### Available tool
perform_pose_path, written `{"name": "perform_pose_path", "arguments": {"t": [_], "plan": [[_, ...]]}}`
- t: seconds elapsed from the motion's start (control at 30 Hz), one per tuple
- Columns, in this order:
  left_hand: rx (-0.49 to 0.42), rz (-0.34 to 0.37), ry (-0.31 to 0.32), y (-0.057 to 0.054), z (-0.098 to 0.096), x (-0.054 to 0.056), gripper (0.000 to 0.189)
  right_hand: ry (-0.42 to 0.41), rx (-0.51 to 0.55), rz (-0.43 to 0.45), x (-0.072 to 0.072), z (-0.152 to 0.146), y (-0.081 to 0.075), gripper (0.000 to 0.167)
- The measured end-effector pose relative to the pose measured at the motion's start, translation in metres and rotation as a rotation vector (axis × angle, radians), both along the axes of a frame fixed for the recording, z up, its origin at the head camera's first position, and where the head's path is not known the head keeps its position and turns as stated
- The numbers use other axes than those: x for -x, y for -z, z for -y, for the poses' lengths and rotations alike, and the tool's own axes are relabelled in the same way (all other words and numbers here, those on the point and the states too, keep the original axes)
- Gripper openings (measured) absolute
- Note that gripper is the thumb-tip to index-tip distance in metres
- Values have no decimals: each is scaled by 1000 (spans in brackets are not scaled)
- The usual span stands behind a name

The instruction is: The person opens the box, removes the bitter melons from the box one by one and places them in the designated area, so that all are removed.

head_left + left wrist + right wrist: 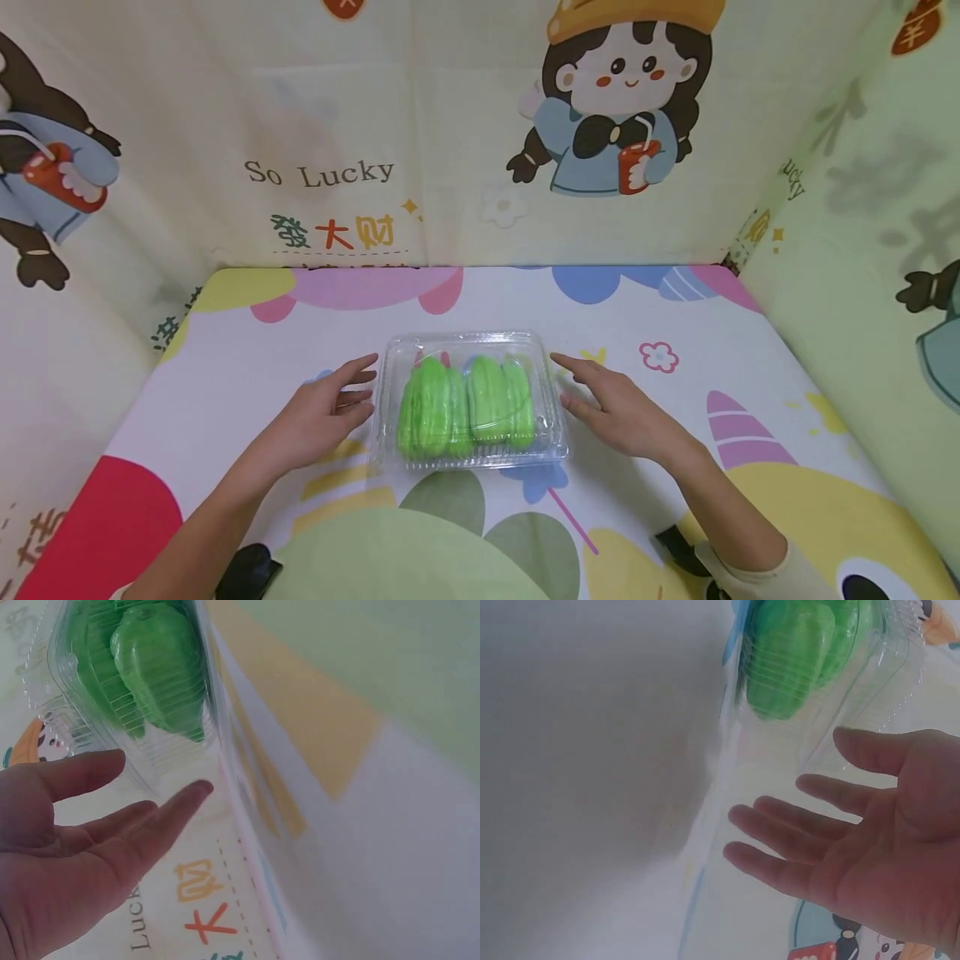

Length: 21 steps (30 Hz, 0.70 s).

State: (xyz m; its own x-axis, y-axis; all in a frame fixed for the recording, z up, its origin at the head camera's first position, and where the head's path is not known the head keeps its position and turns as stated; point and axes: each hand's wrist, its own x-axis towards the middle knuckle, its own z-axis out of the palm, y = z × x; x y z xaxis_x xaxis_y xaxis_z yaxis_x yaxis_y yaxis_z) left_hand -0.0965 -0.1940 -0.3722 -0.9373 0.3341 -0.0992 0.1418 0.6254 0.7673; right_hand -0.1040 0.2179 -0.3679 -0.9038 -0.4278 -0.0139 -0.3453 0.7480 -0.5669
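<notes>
A clear plastic clamshell box (pixel 468 342) with its lid down sits on the table in the head view. Inside it stand several bright green, ridged, elongated pieces (pixel 491 404) in two groups, looking like toy vegetables; their exact kind is unclear. My left hand (pixel 322 417) is at the box's left side, fingers extended toward it. On the other side, my right hand (pixel 607 408) reaches in with straight, spread fingers. Both wrist views show the left palm (pixel 90 862) and right palm (pixel 870 840) bare, with fingertips close to the box walls.
The table cover (pixel 600 492) is white with colourful cartoon shapes. Cream cloth walls (pixel 465 167) with printed figures and lettering rise at the back and both sides. A black object (pixel 247 571) shows under the left forearm, and a dark strap (pixel 682 550) near the right sleeve.
</notes>
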Motion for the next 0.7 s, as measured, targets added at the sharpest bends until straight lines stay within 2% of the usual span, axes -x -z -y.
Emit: {"name": "perform_pose_path", "arguments": {"t": [0.2, 0.37, 0.7], "plan": [[-106, 91, -11, 0, 0, 0, 64, -16, 49, 44, 1, 0, 2, 60], [-187, 163, -17, 0, 2, 1, 68, -30, 148, 113, 6, -1, 5, 58], [-341, 284, -50, 1, 4, 6, 75, 65, 369, 264, 11, 4, 6, 47]]}}
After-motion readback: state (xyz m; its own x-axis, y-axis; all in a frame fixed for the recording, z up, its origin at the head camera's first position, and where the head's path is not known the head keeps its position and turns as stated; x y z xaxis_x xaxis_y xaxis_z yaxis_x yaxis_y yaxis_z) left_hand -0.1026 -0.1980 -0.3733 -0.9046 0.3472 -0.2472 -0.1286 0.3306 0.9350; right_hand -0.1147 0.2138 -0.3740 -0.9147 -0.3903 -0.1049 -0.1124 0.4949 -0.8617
